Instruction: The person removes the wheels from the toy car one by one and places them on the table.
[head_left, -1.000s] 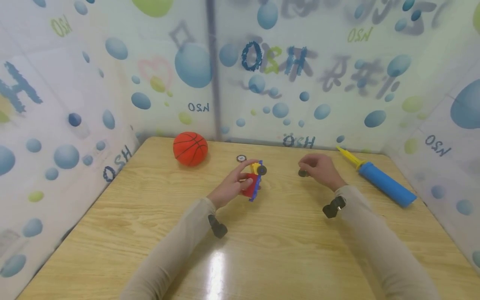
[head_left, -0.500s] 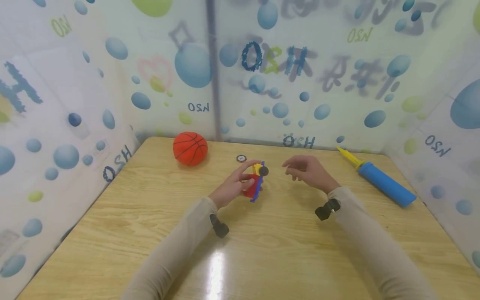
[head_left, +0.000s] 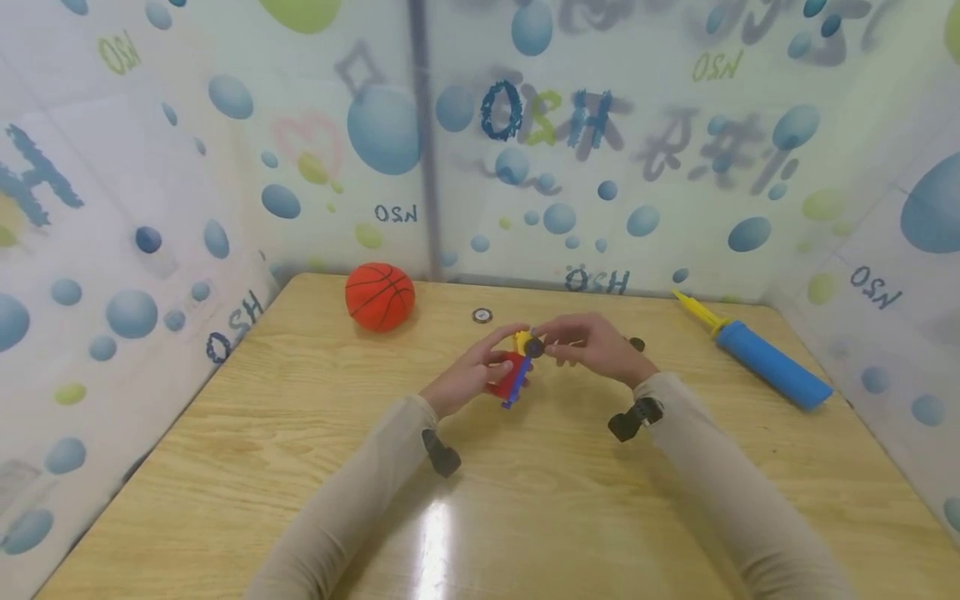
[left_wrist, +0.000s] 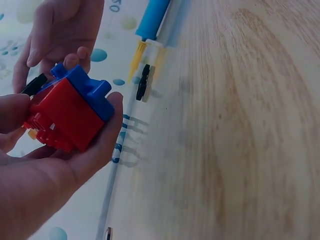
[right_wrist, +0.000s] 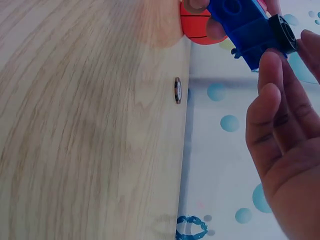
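Observation:
A toy vehicle (head_left: 513, 373) with a red body, blue base and yellow front is held off the table by my left hand (head_left: 468, 379), thumb and fingers around the red part. One black wheel (right_wrist: 284, 34) sits on its blue side. My right hand (head_left: 596, 346) has come up to that end; a fingertip touches the blue base (right_wrist: 250, 35), while the other finger near the wheel appears slightly apart. Behind the right hand a loose black wheel (head_left: 637, 343) rests on the table, also visible in the left wrist view. The left palm hides part of the toy.
A red basketball (head_left: 380, 297) stands at the back left of the wooden table (head_left: 300, 467). Near the back edge lies a small round disc (head_left: 482, 316). A blue hand pump (head_left: 772, 365) with a yellow nozzle lies at the right. Printed curtains (head_left: 487, 192) surround the table.
My right hand has left the loose wheel on the table and moved left to the toy vehicle. The left hand keeps its grip and has shifted slightly right.

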